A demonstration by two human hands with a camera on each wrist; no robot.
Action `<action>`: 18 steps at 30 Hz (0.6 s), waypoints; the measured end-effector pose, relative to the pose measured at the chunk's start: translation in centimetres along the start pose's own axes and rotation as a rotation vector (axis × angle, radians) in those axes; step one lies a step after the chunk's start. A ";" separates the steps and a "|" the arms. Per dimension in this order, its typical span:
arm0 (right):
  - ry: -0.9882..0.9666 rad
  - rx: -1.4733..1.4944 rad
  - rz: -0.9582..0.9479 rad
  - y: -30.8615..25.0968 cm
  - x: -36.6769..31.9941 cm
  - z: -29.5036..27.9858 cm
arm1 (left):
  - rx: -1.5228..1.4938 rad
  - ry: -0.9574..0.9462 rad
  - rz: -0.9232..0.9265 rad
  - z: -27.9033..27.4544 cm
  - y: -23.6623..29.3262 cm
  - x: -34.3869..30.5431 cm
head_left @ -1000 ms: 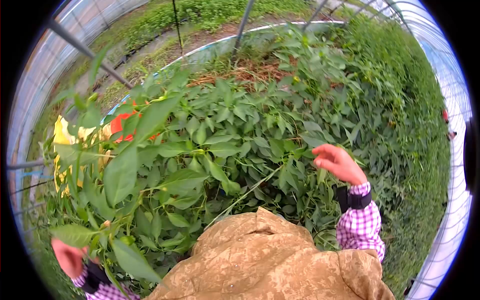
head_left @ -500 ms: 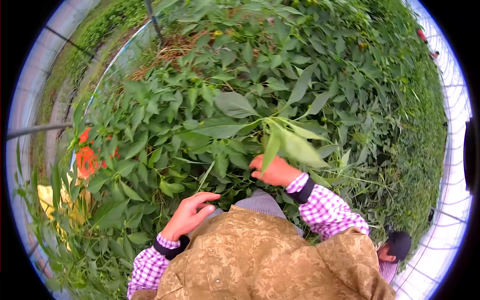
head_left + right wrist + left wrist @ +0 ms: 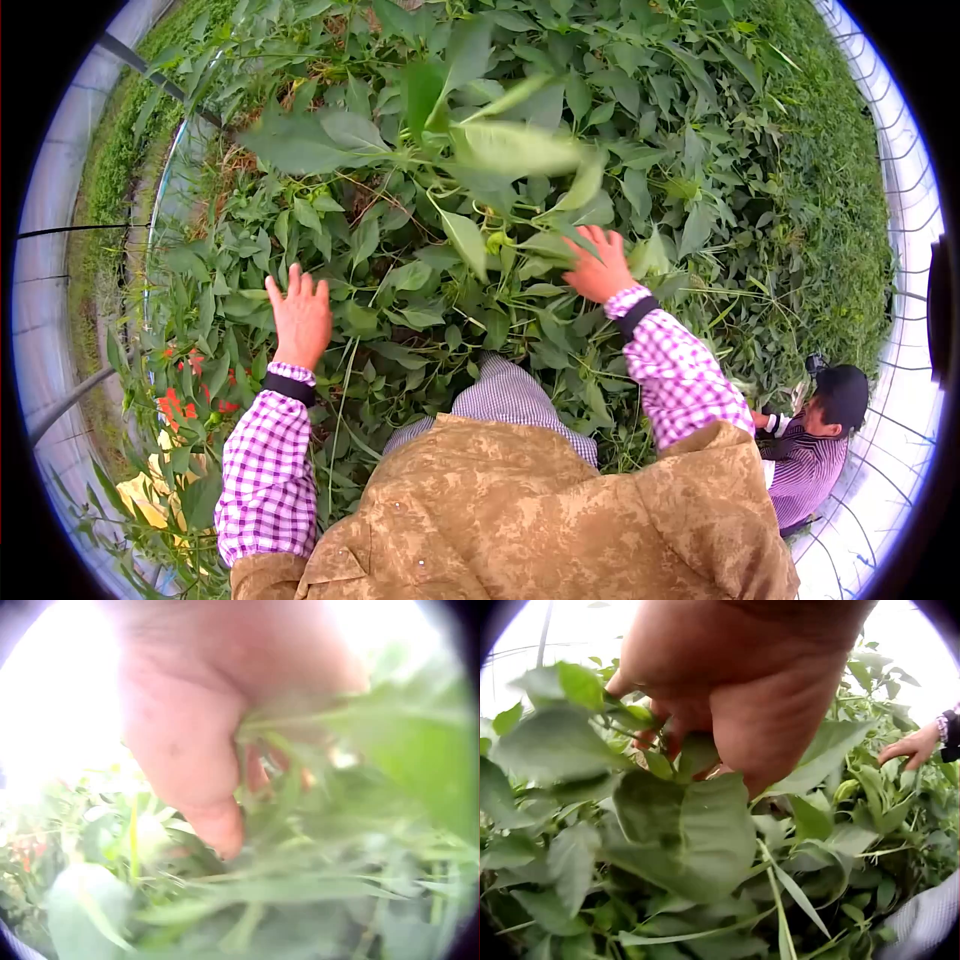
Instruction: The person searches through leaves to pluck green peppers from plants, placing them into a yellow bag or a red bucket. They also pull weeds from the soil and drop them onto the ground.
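Leafy green pepper plants (image 3: 410, 275) spread under and in front of both hands. The left hand (image 3: 302, 318) has its fingers spread apart over the leaves; in the left wrist view the same hand (image 3: 742, 682) reaches in among leaves, its fingertips partly covered by them. The right hand (image 3: 600, 266) lies with extended fingers at a leafy branch (image 3: 465, 240) that stands up toward the head camera. A green pepper (image 3: 846, 790) hangs near the right hand in the left wrist view. In the blurred right wrist view, leaves and stems cover part of the right hand (image 3: 202, 727).
Another person (image 3: 815, 440) in a dark cap crouches at the lower right beside the plastic wall. Red (image 3: 172, 408) and yellow (image 3: 150, 495) objects show among leaves at the lower left. A metal pole (image 3: 150, 72) crosses the upper left.
The left hand has gone forward and its fingers have spread. My right hand has moved forward and right. The view has shifted, bringing more of the other person into sight.
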State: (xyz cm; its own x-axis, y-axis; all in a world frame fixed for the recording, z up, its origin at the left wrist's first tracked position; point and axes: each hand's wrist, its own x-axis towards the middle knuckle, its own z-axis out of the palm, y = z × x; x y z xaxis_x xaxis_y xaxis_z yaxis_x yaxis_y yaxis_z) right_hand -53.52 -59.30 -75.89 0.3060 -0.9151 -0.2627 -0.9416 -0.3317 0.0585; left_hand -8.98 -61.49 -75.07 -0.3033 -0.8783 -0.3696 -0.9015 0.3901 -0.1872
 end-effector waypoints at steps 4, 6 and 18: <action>-0.760 0.216 0.310 3.0 -7.1 1.2 | -0.080 -0.088 -0.060 4.1 -1.8 -4.2; -0.952 0.193 0.336 2.2 -10.3 3.6 | -0.132 -0.042 -0.094 8.3 -1.9 -5.7; -0.457 0.420 0.497 -2.4 -15.7 9.2 | -0.325 -0.149 -0.236 2.9 2.2 -6.8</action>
State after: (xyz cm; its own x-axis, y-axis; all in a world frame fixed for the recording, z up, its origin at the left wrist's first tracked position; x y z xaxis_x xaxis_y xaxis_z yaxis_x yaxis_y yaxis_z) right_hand -57.35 -42.07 -80.76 -0.1667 -0.7181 -0.6757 -0.9549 0.2885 -0.0710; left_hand -8.05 -53.87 -75.64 -0.0503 -0.8740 -0.4833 -0.9985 0.0546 0.0052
